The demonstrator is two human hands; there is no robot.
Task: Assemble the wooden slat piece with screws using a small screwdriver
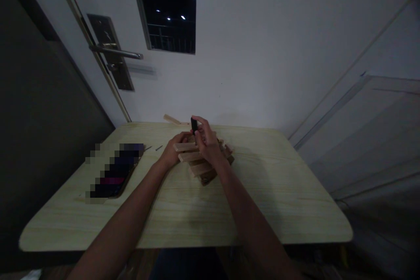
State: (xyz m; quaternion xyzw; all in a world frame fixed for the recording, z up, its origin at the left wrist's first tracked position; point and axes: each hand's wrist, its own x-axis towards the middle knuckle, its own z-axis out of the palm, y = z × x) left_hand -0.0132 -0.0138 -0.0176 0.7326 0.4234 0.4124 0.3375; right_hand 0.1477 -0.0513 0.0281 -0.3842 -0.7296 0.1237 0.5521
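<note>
A small assembly of pale wooden slats (pixel 192 156), stacked at slanting angles, rests on the table in front of me. My right hand (pixel 206 141) grips a short screwdriver with a black handle (pixel 194 125); it stands nearly upright, its thin shaft pointing down at the slats. My left hand (pixel 173 148) wraps round the left side of the assembly, fingers against its top slats. Some of those fingertips are hidden behind the wood and the other hand. Darker wooden pieces (pixel 209 179) show under the slats.
On the light wood-grain table (pixel 282 210), a phone (pixel 120 173), partly pixelated, lies at the left. Beside it are two thin screws, one a loose screw (pixel 159 148). A loose wooden strip (pixel 171 119) lies at the back edge, near the white door with a metal handle (pixel 121 54).
</note>
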